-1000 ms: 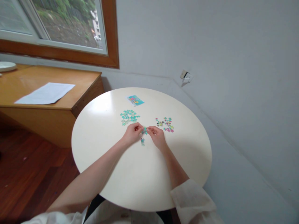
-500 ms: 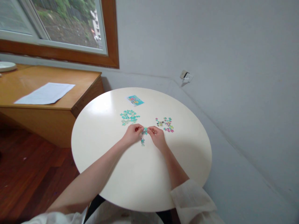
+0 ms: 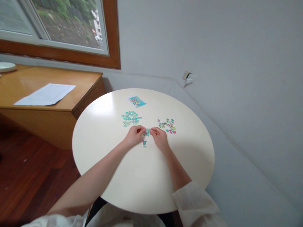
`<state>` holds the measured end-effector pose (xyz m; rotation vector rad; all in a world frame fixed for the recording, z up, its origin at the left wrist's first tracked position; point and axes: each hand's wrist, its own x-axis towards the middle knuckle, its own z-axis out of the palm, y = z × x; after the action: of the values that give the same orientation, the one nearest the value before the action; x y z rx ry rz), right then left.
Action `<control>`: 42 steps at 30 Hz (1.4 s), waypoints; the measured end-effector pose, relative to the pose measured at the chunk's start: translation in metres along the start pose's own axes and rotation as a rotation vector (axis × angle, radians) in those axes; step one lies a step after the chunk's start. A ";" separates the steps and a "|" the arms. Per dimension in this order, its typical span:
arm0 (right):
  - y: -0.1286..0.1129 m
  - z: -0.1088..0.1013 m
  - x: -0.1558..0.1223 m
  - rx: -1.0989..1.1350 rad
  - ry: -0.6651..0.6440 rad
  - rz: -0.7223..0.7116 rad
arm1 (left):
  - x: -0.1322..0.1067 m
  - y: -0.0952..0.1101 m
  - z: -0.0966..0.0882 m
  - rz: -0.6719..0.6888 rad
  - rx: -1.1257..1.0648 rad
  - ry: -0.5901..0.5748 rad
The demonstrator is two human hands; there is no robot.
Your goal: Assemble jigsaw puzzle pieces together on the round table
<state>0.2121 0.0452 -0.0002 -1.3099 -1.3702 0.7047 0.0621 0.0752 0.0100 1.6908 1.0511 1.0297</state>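
Note:
Between my two hands is a small cluster of teal jigsaw puzzle pieces (image 3: 147,131). My left hand (image 3: 134,136) pinches its left side with thumb and forefinger. On the other side, my right hand (image 3: 160,136) is closed in a pinch at the right edge of the same cluster. Just below, a little joined strip of puzzle pieces (image 3: 144,143) lies on the table. Beyond my left hand is a loose heap of teal pieces (image 3: 131,118). To the right of my right hand lies a heap of multicoloured pieces (image 3: 167,125). The fingers partly hide the cluster.
All of this is on a round white table (image 3: 113,176). A coloured picture card (image 3: 137,101) lies near its far edge. At the left stands a wooden desk (image 3: 87,82) with a white paper sheet (image 3: 47,94). A wall socket (image 3: 188,76) is behind the table.
Very little differs. My right hand's fingertips have shifted slightly right at the cluster's edge; the heaps and the card stay where they were.

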 end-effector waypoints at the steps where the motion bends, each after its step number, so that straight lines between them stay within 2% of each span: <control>1: 0.000 0.000 0.000 -0.004 0.002 -0.002 | 0.000 0.000 0.000 -0.002 -0.001 0.002; 25: 0.000 0.000 0.000 -0.017 -0.009 -0.024 | -0.002 0.002 -0.001 0.000 0.038 0.035; 34: 0.010 -0.006 0.006 -0.231 0.129 -0.097 | -0.001 -0.003 -0.001 0.011 0.130 0.049; 42: 0.013 -0.006 0.008 -0.281 0.118 -0.188 | -0.001 -0.003 -0.002 0.033 0.259 0.056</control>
<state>0.2235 0.0544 -0.0081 -1.3936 -1.5110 0.3094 0.0591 0.0754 0.0077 1.9003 1.2396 1.0012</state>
